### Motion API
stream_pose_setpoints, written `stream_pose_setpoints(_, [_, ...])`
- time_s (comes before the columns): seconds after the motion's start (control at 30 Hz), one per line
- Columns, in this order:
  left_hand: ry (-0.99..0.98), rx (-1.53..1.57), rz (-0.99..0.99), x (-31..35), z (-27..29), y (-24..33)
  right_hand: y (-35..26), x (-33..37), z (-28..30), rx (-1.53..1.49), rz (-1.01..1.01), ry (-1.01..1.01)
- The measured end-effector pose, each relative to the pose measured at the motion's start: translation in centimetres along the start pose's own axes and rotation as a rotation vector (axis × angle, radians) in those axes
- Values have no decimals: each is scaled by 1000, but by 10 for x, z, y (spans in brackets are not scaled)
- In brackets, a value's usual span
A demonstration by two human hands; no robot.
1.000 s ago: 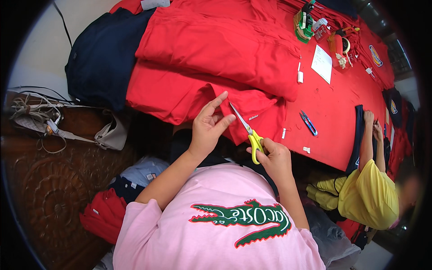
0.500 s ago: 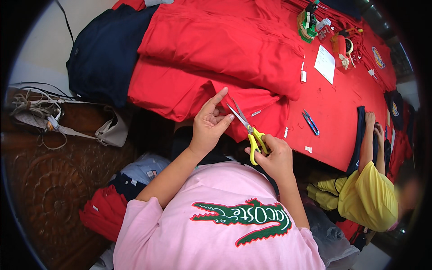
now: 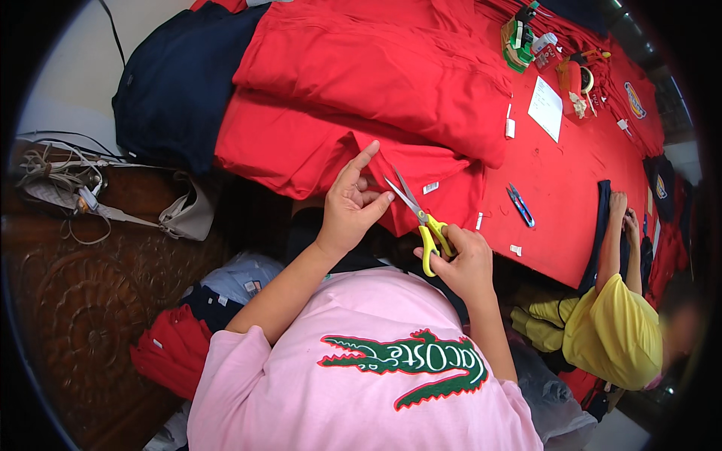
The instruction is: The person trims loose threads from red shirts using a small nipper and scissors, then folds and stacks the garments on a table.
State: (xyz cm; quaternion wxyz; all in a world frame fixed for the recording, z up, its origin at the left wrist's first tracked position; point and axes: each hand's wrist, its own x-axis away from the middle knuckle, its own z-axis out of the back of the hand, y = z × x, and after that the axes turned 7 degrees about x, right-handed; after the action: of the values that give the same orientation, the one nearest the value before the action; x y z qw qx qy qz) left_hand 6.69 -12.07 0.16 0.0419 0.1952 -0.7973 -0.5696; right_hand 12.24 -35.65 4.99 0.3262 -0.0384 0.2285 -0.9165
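Observation:
My left hand [image 3: 350, 199] is at the near edge of a stack of red garments [image 3: 368, 71]. Its index finger and thumb are stretched out, while the other fingers curl at a raised fold of the top red garment [image 3: 447, 165]; exactly where they pinch is partly hidden. My right hand [image 3: 466, 263] grips the yellow handles of a pair of scissors [image 3: 423, 218]. The scissor blades are parted and point up and left, close to my left thumb, over the red cloth. A small white label [image 3: 430, 188] lies on the garment beside the blades.
Blue thread snips [image 3: 520, 205] and a white paper [image 3: 545, 109] lie on the red table [image 3: 526, 248]. Dark navy garments [image 3: 177, 83] are stacked at the left. A co-worker in yellow [image 3: 613, 331] works on dark cloth at the right. A bag [image 3: 188, 214] lies at the left.
Both hands keep nearly the same pose. The scissors have shifted slightly right, with their blades still parted. The view has moved a little.

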Motion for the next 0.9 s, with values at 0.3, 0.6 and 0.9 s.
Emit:
stream_pose_setpoints(0.3, [-24, -11, -3, -1, -5, 3, 1, 1, -3, 26, 15, 30])
stream_pose_setpoints(0.6, [-29, 7, 2, -1, -1, 1, 0, -5, -6, 15, 29, 62])
stream_pose_setpoints(0.9, [79, 95, -22, -6, -4, -5, 7, 2, -12, -94, -88, -18])
